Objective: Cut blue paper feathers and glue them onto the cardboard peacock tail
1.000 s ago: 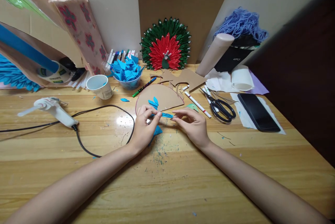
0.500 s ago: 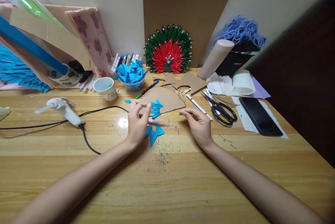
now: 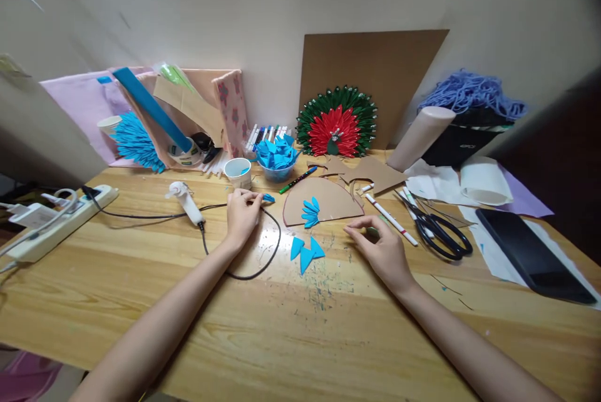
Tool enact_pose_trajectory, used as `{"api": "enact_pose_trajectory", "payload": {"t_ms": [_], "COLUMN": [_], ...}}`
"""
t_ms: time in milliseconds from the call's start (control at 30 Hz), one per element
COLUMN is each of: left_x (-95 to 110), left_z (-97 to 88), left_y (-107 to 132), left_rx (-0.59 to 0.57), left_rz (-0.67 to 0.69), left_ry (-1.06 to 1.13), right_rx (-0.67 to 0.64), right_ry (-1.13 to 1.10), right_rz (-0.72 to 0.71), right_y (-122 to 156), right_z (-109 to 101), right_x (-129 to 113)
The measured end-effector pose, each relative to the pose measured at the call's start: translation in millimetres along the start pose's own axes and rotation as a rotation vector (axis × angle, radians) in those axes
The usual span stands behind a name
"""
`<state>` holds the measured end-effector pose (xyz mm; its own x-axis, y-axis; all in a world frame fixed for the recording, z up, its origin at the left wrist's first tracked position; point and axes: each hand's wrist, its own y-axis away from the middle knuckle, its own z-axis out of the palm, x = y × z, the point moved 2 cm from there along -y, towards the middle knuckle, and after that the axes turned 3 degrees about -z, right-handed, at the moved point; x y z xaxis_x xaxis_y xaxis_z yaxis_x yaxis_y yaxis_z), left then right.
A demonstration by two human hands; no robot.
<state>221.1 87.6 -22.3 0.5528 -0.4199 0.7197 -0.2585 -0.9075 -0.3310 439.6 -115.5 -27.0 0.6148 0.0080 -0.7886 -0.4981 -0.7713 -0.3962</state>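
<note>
My left hand (image 3: 244, 217) is closed, thumb and fingertips pinching at the near end of a small folded blue petal (image 3: 268, 198) left of the cardboard. My right hand (image 3: 382, 252) hovers at the cardboard's lower right, thumb and forefinger tips together; anything between them is too small to make out. Between the hands lies a half-round cardboard piece (image 3: 328, 195) with a dark red outline. A fan of blue petals (image 3: 310, 212) sits at its straight lower edge. Several flat blue pieces (image 3: 306, 258) lie on the table just below.
A white glue gun (image 3: 188, 205) lies left, its black cable looping past my left hand. Behind stand a paper cup (image 3: 237, 172), a bowl of blue pieces (image 3: 277, 170) and a red-green peacock (image 3: 335, 126). Scissors (image 3: 441, 233), markers (image 3: 392, 220) and a phone (image 3: 530, 255) lie right.
My view has swung left and up, so the scene sits farther right. My left hand has moved left from the petal fan to the loose petal. My right hand stays near the cardboard.
</note>
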Motion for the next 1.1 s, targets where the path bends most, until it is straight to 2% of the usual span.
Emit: {"api": "enact_pose_trajectory", "payload": {"t_ms": [200,333,400,533,633,767,933,1100], "left_x": [-2,15,31,57,63,59,57,66], "left_z": [-5.2,-6.9,-3.9,6.2,10.2,12.7,13.6,16.2], "left_y": [-3,10,22,51,60,58,57,64], "left_rx": [0.048,0.018,-0.09,-0.477,-0.612,-0.655,-0.661,-0.636], "left_rz": [0.004,0.111,0.211,0.427,0.454,0.425,0.425,0.434], "left_ry": [-0.063,-0.102,-0.079,-0.023,-0.032,-0.036,0.0,0.04], "right_rx": [-0.058,-0.051,-0.042,-0.144,-0.279,-0.404,-0.366,-0.335], "right_ry": [0.033,0.037,0.046,0.096,0.132,0.19,0.268,0.331], "right_rz": [-0.045,-0.139,-0.205,-0.318,-0.418,-0.574,-0.607,-0.618], "right_y": [3,1,1,3,7,13,14,13], "right_z": [2,1,1,3,8,16,21,23], "right_x": [-5,-9,-10,-15,-22,-32,-33,-32]}}
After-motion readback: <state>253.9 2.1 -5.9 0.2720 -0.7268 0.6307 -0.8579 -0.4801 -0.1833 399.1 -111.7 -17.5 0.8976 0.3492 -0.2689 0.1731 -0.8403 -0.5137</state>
